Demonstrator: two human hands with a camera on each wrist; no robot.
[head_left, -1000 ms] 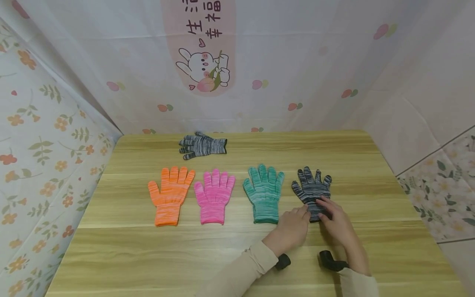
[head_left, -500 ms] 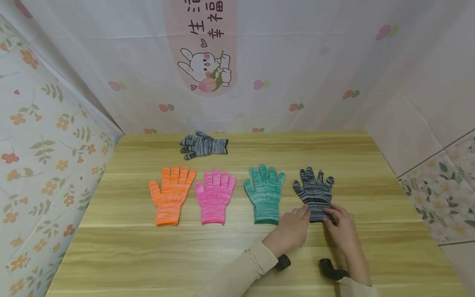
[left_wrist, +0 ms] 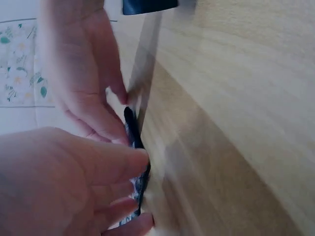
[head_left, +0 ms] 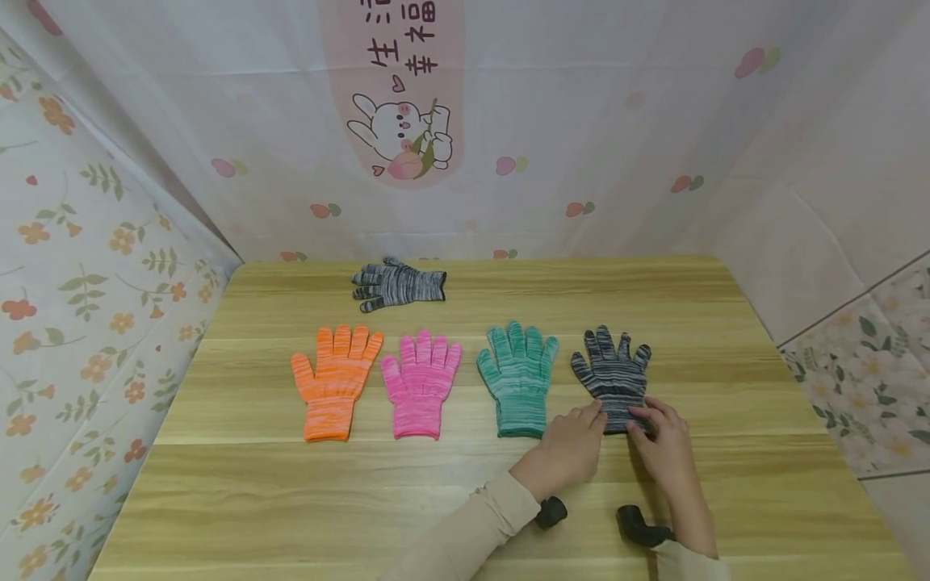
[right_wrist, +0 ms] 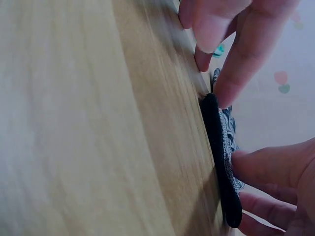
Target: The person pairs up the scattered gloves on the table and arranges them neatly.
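Observation:
A black-and-grey marled knit glove lies flat at the right end of a row, its fingers pointing to the back. My left hand touches the left edge of its cuff with fairly straight fingers. At the cuff's right side my right hand rests lightly, thumb and index apart. In the right wrist view the black cuff hem lies along the tabletop, with the thumb on its upper side. From the left wrist the cuff shows edge-on between both hands.
To the left in the row lie a green glove, a pink glove and an orange glove. Behind them a grey marled glove lies sideways near the back edge. Printed curtains surround the wooden table.
My right hand has drawn back from the glove's palm to the right side of the cuff. In the last half second the glove has shifted slightly left. The left hand stays almost in place.

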